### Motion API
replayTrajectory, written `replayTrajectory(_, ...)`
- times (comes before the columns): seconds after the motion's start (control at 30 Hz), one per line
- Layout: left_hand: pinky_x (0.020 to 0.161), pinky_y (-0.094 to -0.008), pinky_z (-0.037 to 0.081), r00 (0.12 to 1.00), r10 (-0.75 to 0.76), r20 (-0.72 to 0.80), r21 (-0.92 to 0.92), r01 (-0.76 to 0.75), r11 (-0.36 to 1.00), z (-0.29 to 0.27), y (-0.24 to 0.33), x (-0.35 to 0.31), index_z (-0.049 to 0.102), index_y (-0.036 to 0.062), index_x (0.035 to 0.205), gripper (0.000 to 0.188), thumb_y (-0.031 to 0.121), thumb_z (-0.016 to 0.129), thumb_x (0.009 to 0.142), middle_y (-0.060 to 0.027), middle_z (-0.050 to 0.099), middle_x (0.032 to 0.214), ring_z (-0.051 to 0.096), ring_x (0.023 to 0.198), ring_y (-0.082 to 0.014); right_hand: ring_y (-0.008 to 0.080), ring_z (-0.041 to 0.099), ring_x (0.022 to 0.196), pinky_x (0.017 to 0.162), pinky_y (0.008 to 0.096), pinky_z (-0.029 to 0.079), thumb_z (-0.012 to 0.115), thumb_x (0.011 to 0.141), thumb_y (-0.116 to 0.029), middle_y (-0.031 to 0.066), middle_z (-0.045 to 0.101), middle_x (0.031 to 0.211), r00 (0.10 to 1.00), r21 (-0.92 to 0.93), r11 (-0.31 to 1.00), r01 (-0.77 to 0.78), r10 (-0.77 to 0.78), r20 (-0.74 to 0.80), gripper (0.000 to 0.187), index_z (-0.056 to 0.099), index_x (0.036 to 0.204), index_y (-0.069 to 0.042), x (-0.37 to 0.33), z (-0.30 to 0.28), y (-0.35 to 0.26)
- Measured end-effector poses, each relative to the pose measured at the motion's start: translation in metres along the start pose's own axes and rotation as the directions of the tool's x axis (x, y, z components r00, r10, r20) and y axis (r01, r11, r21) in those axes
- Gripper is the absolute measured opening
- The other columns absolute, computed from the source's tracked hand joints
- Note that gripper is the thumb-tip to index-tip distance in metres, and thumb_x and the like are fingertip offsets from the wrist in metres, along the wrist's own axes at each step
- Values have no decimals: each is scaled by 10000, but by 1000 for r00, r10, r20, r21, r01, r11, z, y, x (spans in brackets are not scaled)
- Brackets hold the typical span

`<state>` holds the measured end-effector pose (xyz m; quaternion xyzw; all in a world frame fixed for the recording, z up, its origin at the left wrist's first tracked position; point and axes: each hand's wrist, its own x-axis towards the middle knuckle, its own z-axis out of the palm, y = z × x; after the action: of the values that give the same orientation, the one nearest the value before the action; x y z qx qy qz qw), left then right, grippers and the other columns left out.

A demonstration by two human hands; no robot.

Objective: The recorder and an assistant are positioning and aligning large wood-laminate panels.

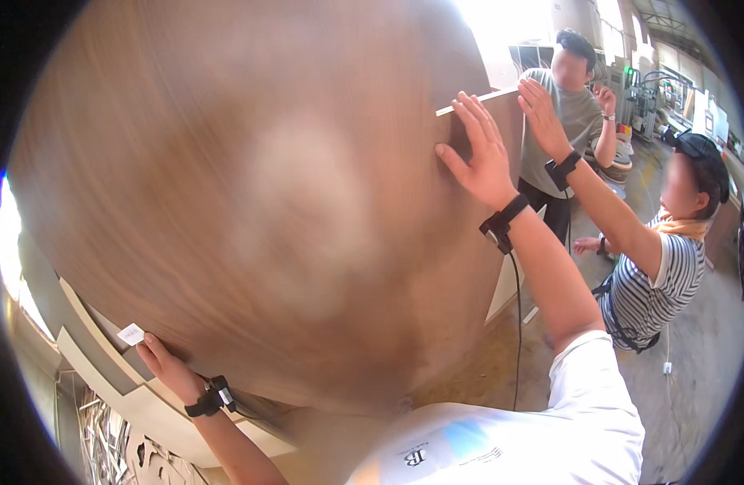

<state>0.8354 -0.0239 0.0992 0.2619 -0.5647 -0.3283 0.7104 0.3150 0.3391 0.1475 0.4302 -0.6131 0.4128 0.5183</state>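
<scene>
Straight ahead looms a brown panel (250, 202), long axis unclear; the left hand (168, 373) is at its lower left edge, whether gripping I cannot tell, and the right hand (485, 162), fingers together, thumb apart, at its upper right, where a co-worker's hand (544, 123) and a grey-shirted person (572, 133) beyond limit room

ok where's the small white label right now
In the head view, the small white label is at lower left, beside the fingers of the left hand, by the brown panel's edge.
</scene>
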Motion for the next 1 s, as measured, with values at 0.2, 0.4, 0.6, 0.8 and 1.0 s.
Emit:
replayTrajectory(0.2,1203,-388,395,997,75,10,18,-76,997,-29,21,-17,500,3,1548,531,406,513,1202,-99,592,1506,537,1359,-217,408,462,1560,1296,595,347,821,966,-330,117,586,1585,999,-1,999,44,-44,-30,652,590,1532,-101,-3,-27,-7)
replayTrajectory(0.4,1218,-446,395,933,348,-97,312,-303,900,-10,43,-52,444,-16,1556,595,372,636,1146,-144,529,1541,504,1413,-262,428,466,1539,1275,616,372,785,995,-375,112,593,1555,997,-33,997,73,-72,23,615,589,1516,-114,0,-36,2)
replayTrajectory(0.6,1276,-555,340,809,543,226,226,-586,778,19,24,-172,416,-9,1600,707,191,785,1031,-230,422,1652,427,1539,-394,414,474,1534,1257,607,405,815,975,-377,84,600,1558,996,9,998,54,-55,69,618,599,1496,-123,9,-57,-1)
replayTrajectory(0.8,1301,-708,190,549,678,488,411,-830,377,119,92,-145,452,111,1669,809,420,803,1009,-215,342,1788,286,1644,-491,422,486,1527,1248,555,435,832,965,-355,107,607,1560,993,-14,995,97,-96,68,646,591,1510,-105,0,-85,19)
replayTrajectory(1.0,1259,-785,128,470,719,511,526,-833,171,147,94,-139,599,227,1620,946,837,695,903,-197,366,1789,237,1660,-523,405,509,1518,1230,481,464,837,958,-311,127,587,1601,986,18,999,42,-44,161,682,575,1547,-89,-5,-113,14)
